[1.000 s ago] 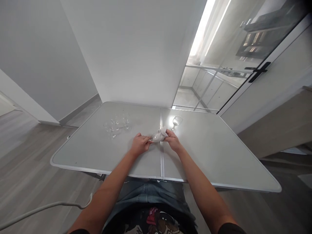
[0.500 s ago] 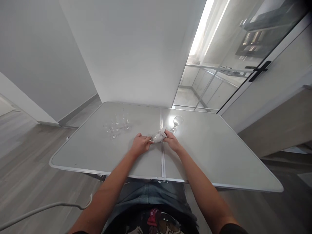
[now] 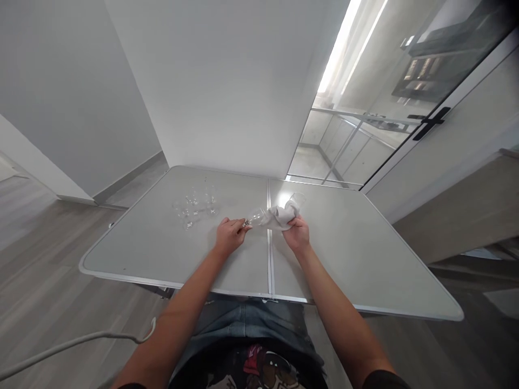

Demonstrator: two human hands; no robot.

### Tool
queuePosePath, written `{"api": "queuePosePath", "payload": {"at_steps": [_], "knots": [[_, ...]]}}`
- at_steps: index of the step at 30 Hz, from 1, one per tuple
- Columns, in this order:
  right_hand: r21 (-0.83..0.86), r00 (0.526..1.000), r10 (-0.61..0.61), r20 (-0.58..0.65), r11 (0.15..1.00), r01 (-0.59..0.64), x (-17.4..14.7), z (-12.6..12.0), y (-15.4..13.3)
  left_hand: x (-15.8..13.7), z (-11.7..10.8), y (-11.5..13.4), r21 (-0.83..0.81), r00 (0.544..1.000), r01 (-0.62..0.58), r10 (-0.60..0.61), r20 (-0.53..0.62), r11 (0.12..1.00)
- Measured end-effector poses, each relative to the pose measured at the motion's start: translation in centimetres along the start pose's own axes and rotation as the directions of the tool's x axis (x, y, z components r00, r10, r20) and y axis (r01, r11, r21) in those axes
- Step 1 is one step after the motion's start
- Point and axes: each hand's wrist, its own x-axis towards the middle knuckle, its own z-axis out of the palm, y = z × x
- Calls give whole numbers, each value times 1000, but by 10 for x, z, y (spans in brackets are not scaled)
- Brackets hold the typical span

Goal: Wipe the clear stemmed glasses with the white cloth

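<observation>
My left hand (image 3: 232, 234) is closed round the stem end of a clear wine glass (image 3: 257, 217), which lies tilted sideways with its bowl toward the right. In my right hand (image 3: 297, 233) is a crumpled white cloth (image 3: 283, 214), bunched over the fingers. The cloth's left edge reaches the rim of the held glass; whether any of it is still inside cannot be made out. Behind the cloth stands a second wine glass (image 3: 300, 199), mostly covered from view.
Several clear glasses (image 3: 194, 205) stand grouped on the left half of the pale folding table (image 3: 365, 259). A metal seam (image 3: 271, 265) runs down its middle. The wall (image 3: 219, 97) meets the far edge, and a glass door (image 3: 344, 135) is at right.
My right hand has drawn the cloth up and to the right, away from the held glass, baring its bowl. The cloth now hides much of the second glass.
</observation>
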Motion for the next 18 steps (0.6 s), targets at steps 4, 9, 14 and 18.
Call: {"api": "queuePosePath", "payload": {"at_steps": [4,9,14,18], "knots": [[50,999,42,-21,998,-40,0,9,12,0,1,4,-111,999,32,-34,-17,993],[141,967,183,176,968,-209,-10,22,21,3,-2,18,-266,966,52,19,257,963],[111,934,313,170,936,-334,-13,21,17,3,-6,24,-563,809,271,132,573,781],[-53,907,403,125,915,-399,-14,16,17,1,-5,25,-599,746,340,180,641,725]]}}
